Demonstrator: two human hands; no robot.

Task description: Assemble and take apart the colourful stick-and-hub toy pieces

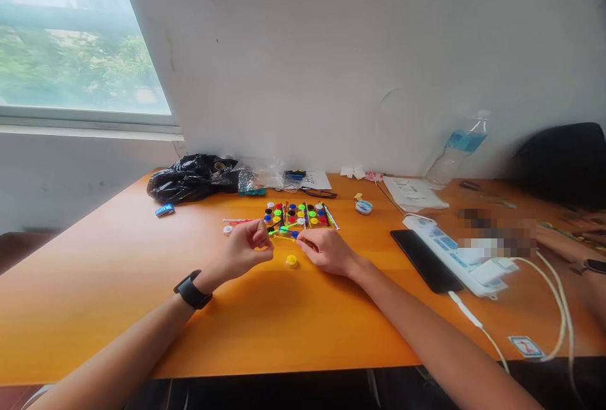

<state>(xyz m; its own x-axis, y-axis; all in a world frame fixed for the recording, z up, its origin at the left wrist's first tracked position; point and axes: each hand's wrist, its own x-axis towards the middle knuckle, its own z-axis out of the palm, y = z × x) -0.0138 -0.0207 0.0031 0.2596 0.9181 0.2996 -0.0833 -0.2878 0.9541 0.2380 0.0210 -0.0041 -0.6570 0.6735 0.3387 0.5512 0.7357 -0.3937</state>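
My left hand (249, 245), with a black band on its wrist, is closed, thumb against curled fingers, just above the table. Facing it, my right hand (327, 251) is pinched closed. Whatever either one holds is hidden or too small to make out. Between and in front of them lies a small round yellow piece (291, 262), apart from both hands. Beyond my fingertips, small round pieces (292, 213) in several colours lie in rows, with thin coloured strips (330, 216) among them. A white round piece (228, 231) is left of my left hand.
On the right of the wooden table (265, 328) are a black phone (423, 260), a white power strip (454, 255) with cables and another person's arm (568, 249). A black plastic bag (192, 180), a round container (363, 207) and a bottle (452, 158) are farther back.
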